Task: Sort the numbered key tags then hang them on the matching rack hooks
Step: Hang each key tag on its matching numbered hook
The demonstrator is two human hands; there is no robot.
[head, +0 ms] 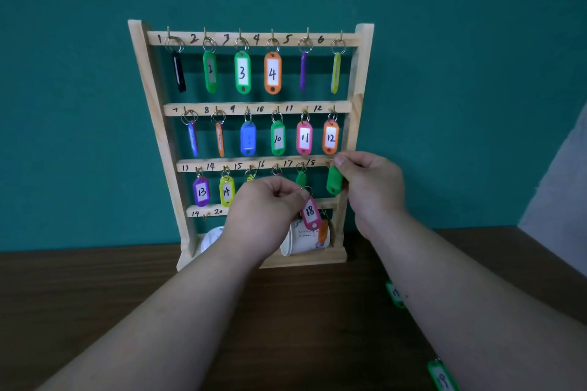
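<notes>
My left hand (266, 200) pinches tag 18 (310, 213) by its ring; right hand (365, 181) pinches green tag (334, 180) at hook 18. Light, stiff plastic, probably swings; grip the ring.

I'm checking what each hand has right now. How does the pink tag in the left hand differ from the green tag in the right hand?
The pink tag faces the camera and reads 18; the green tag shows no number from here. The pink tag dangles by its ring from the left hand, in front of the bottom rail and off any hook; the green tag is held by the right hand up at the third rail's last hook. Both are oval plastic tags.
</notes>
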